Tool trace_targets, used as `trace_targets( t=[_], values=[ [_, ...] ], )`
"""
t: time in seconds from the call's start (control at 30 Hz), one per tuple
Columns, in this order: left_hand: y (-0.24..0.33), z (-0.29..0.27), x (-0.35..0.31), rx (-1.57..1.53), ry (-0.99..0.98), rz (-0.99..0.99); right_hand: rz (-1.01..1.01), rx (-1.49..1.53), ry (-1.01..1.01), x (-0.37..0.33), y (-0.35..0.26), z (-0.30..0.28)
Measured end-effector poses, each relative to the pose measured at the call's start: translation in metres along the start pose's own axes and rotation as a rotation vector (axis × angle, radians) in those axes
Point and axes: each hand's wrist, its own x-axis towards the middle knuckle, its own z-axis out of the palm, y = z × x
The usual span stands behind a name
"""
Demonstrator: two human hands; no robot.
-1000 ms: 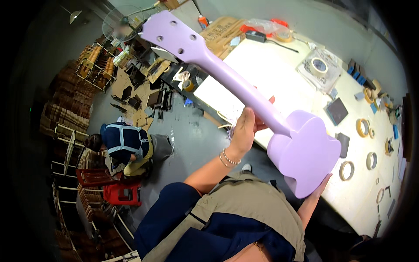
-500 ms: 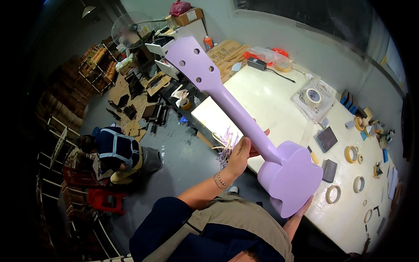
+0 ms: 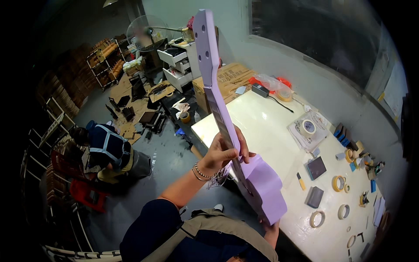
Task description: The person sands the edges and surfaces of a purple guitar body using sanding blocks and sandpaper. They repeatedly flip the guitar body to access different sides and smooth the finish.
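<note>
A lilac ukulele point(image 3: 267, 187) without strings is held up in front of me on its edge, headstock up and body down to the right. Around the neck, close to the body, my left hand point(image 3: 223, 150) is closed, thumb on the fretboard side. My right hand point(image 3: 270, 228) supports the bottom end of the body; most of its fingers are hidden behind the instrument. Four-sided sanding blocks and a yellow cutter point(image 3: 301, 181) lie on the white worktable point(image 3: 257, 126) beside the body.
Several tape rolls point(image 3: 317, 219) and a grey block point(image 3: 314, 197) lie on the worktable. A black power adapter point(image 3: 260, 90) sits near its far edge by a cardboard box point(image 3: 231, 83). At the left, a co-worker point(image 3: 109, 148) sits near a red stool point(image 3: 89, 195).
The ukulele has turned from showing its back to standing edge-on, with its fretboard side now partly visible. Its headstock has swung up and to the right, and both hands have moved left with it.
</note>
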Motion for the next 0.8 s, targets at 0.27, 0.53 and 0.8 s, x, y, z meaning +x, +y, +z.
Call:
trace_targets(
  t=[0.27, 0.53, 0.8],
  values=[
    [0.036, 0.006, -0.020, 0.571, 0.406, 0.080, -0.036, -0.340, -0.219, 0.023, -0.009, 0.026],
    [0.065, -0.019, -0.044, 0.605, 0.332, 0.150, -0.025, -0.442, -0.234, 0.039, -0.004, 0.025],
    [0.051, -0.016, -0.038, 0.090, -0.092, 0.253, -0.097, -0.431, -0.263, 0.052, 0.028, 0.044]
  ],
)
